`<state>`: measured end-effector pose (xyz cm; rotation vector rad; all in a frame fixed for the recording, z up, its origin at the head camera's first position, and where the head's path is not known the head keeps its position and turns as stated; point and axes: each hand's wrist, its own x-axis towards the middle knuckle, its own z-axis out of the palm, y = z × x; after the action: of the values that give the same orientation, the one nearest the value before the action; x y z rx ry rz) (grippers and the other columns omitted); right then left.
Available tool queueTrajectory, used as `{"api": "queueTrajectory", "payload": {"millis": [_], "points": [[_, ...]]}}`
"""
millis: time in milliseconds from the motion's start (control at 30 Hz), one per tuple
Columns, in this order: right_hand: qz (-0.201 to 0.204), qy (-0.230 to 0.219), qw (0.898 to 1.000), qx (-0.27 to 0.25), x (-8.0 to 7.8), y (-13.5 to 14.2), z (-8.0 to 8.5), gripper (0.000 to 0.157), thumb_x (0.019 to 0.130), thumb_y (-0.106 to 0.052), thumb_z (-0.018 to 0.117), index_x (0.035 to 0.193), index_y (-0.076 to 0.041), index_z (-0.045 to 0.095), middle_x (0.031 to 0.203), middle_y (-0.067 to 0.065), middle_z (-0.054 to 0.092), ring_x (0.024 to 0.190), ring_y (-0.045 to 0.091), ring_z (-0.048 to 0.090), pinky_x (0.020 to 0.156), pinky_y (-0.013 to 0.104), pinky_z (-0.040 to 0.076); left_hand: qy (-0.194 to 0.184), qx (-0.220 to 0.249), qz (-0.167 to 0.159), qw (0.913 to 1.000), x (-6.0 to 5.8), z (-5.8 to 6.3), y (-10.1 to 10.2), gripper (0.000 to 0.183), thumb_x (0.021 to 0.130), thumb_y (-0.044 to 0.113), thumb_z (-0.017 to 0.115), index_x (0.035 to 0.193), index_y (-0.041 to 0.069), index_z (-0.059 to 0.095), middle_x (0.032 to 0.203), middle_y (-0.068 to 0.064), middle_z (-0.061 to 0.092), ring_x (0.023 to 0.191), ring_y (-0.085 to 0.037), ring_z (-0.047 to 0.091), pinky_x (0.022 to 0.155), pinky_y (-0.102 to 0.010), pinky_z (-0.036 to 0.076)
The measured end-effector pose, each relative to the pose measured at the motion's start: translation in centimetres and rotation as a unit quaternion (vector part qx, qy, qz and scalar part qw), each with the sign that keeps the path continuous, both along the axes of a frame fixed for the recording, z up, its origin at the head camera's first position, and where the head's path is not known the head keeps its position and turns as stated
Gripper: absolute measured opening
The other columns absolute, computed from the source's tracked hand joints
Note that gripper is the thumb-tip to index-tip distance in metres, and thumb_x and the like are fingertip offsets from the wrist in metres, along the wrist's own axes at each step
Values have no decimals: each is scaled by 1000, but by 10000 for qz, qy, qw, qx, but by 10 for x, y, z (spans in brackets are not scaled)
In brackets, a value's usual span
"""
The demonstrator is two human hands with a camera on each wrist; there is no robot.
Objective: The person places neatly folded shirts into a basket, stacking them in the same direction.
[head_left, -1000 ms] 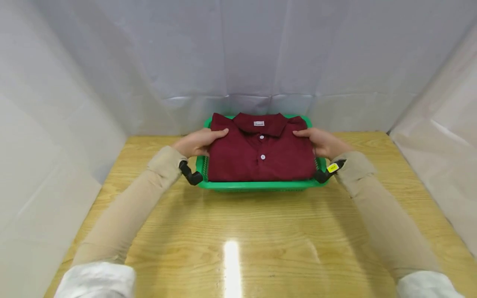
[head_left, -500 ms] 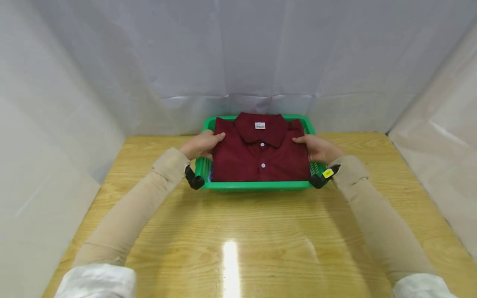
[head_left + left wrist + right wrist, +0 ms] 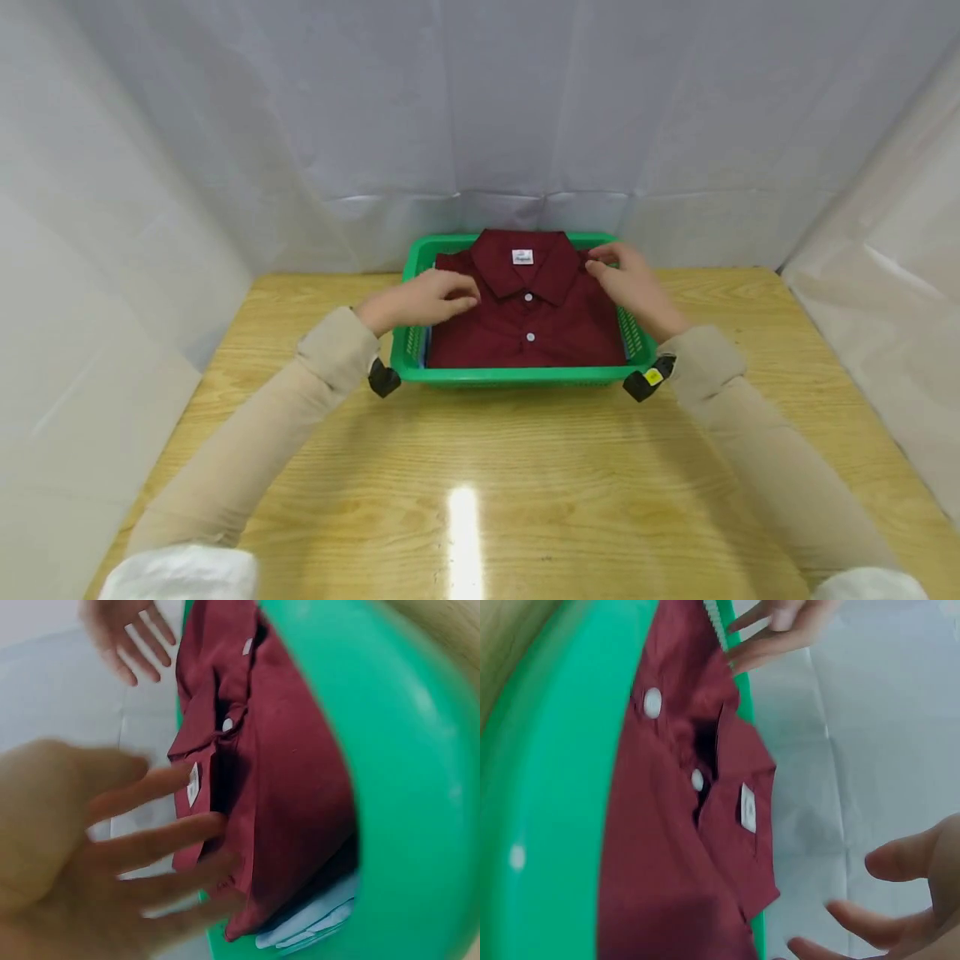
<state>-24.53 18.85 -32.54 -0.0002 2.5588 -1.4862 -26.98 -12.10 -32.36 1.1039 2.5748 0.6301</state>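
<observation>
A folded maroon polo shirt (image 3: 487, 333) lies in a green plastic basket (image 3: 525, 375), collar toward the back wall, with a white neck label and two white buttons showing. Over the shirt's left shoulder hovers my left hand (image 3: 423, 298), its fingers relaxed and holding nothing. My right hand (image 3: 633, 283) is above the basket's right side near the shirt's right shoulder, fingers loosely bent around nothing. In the left wrist view the left fingers spread apart beside the collar (image 3: 199, 724). Light blue cloth (image 3: 315, 919) shows beneath the shirt there.
The basket stands at the back of a wooden table (image 3: 555, 467), close to a pale sheet wall (image 3: 525, 100). More pale sheeting hangs on the left (image 3: 97, 292) and right sides. A bright light reflection crosses the front of the tabletop.
Both hands held the shirt's sides while it sank lower into the basket. They have since let go and lifted off; the left hand moved inward over the shirt.
</observation>
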Motion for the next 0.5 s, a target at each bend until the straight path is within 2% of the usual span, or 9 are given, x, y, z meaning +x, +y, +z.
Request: {"api": "queueTrajectory", "payload": {"millis": [67,133,233,300,400,500], "points": [[326,-160,9992,-164,2,-2,-1,42,105,-21,45,137,6,48,136,24,51,122,35,51,100,45,44,-56,-474,-542,9974,3,-2,2,24,102,15,54,114,0,69,111,-14,66,104,-26,59,93,-42,47],[737,-740,9934,-465,1,-2,-5,43,106,-22,42,137,7,49,132,26,55,118,35,56,96,43,48,-81,-832,-833,9930,7,-5,3,25,103,16,54,113,0,70,115,-14,65,110,-27,58,97,-41,46],[1167,-1667,9750,-898,1,0,-12,46,107,-22,39,142,9,41,131,30,54,116,38,59,94,43,51,-227,-1106,-853,9899,11,-9,2,25,103,17,54,106,0,73,109,-13,65,104,-26,59,93,-39,48],[1235,-2017,9671,-934,0,3,-18,48,108,-24,39,144,8,38,132,30,54,116,36,59,94,43,52,-358,-1246,-783,9885,14,-11,0,26,103,16,54,97,1,73,99,-10,64,93,-23,58,84,-36,49],[1139,-2227,9635,-957,1,6,-24,50,108,-25,39,147,6,35,131,30,55,113,34,62,93,42,53,-428,-1347,-766,9870,16,-14,-5,30,103,16,55,81,3,70,85,-5,59,78,-18,50,73,-33,45],[1028,-2258,9635,-1003,2,9,-28,51,108,-25,39,149,4,33,129,30,57,108,31,64,92,42,53,-410,-1328,-755,9874,17,-18,-8,32,103,17,55,76,5,68,86,-4,59,75,-16,49,72,-31,44]]}}
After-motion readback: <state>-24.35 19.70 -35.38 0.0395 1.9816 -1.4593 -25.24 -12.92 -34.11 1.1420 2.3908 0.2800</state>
